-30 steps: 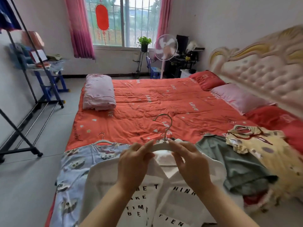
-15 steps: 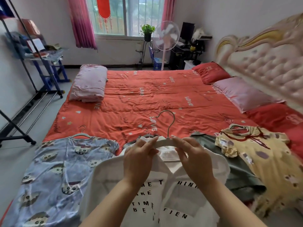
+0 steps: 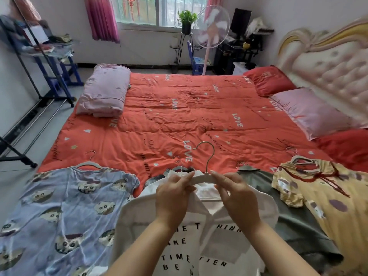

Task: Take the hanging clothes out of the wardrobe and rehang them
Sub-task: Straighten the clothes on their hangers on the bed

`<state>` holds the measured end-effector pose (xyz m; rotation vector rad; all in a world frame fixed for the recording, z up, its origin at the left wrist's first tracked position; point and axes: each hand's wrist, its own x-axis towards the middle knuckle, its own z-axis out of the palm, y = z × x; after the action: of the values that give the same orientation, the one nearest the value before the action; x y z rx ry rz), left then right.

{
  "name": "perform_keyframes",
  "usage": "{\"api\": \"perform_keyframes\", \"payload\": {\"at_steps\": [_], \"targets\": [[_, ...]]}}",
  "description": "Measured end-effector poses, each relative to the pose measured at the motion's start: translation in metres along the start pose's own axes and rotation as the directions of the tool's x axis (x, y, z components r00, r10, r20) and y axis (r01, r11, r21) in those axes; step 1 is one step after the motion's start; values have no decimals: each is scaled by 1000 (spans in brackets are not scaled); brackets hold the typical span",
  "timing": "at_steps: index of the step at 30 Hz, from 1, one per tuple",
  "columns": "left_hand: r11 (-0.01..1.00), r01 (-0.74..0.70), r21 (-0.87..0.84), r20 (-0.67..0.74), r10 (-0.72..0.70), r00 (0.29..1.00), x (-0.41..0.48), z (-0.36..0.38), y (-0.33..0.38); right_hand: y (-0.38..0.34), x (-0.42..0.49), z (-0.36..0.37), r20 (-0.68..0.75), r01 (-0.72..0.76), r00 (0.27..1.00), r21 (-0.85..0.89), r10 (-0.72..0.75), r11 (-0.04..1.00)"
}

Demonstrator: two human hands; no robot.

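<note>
A white shirt (image 3: 199,244) with black lettering hangs in front of me on a white hanger (image 3: 202,177) with a metal hook. My left hand (image 3: 172,198) pinches the hanger's left arm together with the collar. My right hand (image 3: 237,198) pinches the right arm of the same hanger. Laid along the near edge of the bed are a blue cartoon-print top (image 3: 59,214) on a hanger, a dark green garment (image 3: 294,222) and a yellow patterned garment (image 3: 334,198), each with a hanger hook showing.
The bed carries an orange quilt (image 3: 189,120), a folded pink blanket (image 3: 105,90) and pillows by the padded headboard (image 3: 330,62). A black clothes rack (image 3: 37,76) stands at the left on the grey floor. A fan (image 3: 213,26) and a plant stand are by the window.
The view has tilted down and nearer the bed. Both hands keep their hold on the hanger, which has shifted slightly lower over the bed's near edge.
</note>
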<state>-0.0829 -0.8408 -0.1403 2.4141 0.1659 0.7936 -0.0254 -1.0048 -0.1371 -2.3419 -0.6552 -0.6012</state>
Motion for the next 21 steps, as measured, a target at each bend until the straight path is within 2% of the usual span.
{"api": "perform_keyframes", "payload": {"at_steps": [5, 12, 17, 21], "targets": [[999, 37, -9, 24, -37, 999, 28, 26, -34, 18, 27, 43, 71, -36, 997, -7, 36, 999], [990, 138, 14, 109, -139, 984, 63, 72, -77, 58, 60, 104, 205, -120, 974, 87, 100, 989], [949, 306, 78, 197, -316, 928, 79, 120, -117, 99, 78, 165, 322, -168, 940, 144, 114, 975], [915, 387, 118, 248, -404, 880, 87, 163, -158, 131, 86, 219, 437, -201, 893, 180, 105, 963]]}}
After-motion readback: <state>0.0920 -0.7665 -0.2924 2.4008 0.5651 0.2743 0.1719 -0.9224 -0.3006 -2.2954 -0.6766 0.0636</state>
